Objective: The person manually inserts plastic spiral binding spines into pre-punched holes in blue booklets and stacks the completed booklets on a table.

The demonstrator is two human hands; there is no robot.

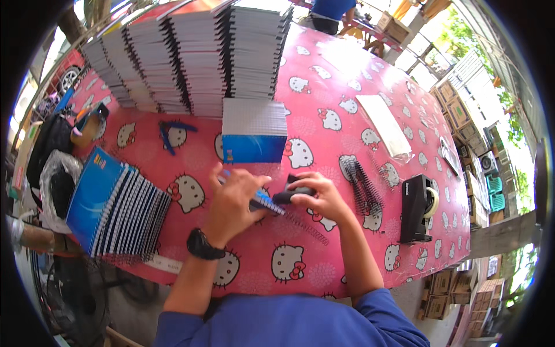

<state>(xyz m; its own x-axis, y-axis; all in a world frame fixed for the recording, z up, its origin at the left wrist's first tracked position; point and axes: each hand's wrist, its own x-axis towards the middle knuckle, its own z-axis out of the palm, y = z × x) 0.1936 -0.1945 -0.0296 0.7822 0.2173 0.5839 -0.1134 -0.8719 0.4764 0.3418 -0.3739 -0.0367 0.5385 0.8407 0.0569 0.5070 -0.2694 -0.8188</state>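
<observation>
My left hand, with a black watch on its wrist, is closed round a blue notebook turned on edge near the middle of the table. A thin dark spiral coil sticks out from the notebook's end toward the lower right. Fingers of my right hand wrap round a dark rounded tool against the notebook's edge; its exact kind is not clear. Just beyond my hands lies a pile of blue-covered, grid-paper notebooks.
Spiral-bound blue notebooks lean in a stack at left. Tall stacks of notebooks rise at the far left. Loose black coils, a tape dispenser, a white paper strip and blue-handled pliers lie around. A person is at the back.
</observation>
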